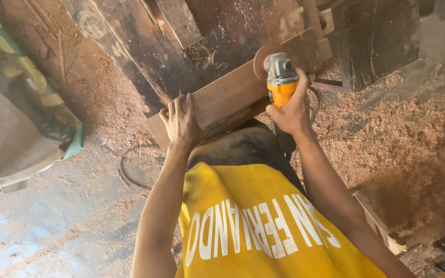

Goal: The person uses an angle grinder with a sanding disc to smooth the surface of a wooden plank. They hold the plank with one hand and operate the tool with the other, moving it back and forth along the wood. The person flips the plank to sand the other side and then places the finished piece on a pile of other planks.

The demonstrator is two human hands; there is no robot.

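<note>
- One long, pale-brown wooden plank (233, 95) lies slanted across the middle of the view, its near end low on the left and its far end rising to the right, resting on dark, stained boards (145, 46) just in front of the person's yellow shirt (253, 226).
- On the plank's upper right stretch sits an orange-and-grey handheld angle grinder (280, 77), its round brownish sanding disc (263, 59) laid against the wood face.
- Judging by that contact, the step in hand looks like sanding the plank's surface, at a spot towards its far end; most of the length nearer the left hand lies outside the disc.
- A next move would call for flat, even pressure from the disc and a firm hold on the plank so it does not slide on the boards.
- Right hand (290, 110): curled tight around the orange body of the grinder, fingers wrapped and thumb closed over it.
- Left hand (181, 123): laid on the plank near its lower end, fingers side by side and hooked over the far edge, palm pressing down; it grips nothing else.
- A thin dark cable (130, 167) loops on the concrete floor (52, 226) to the left.
- Heaps of reddish sawdust (387, 139) cover the ground to the right, and a green-edged sack (27, 103) lies at far left.
</note>
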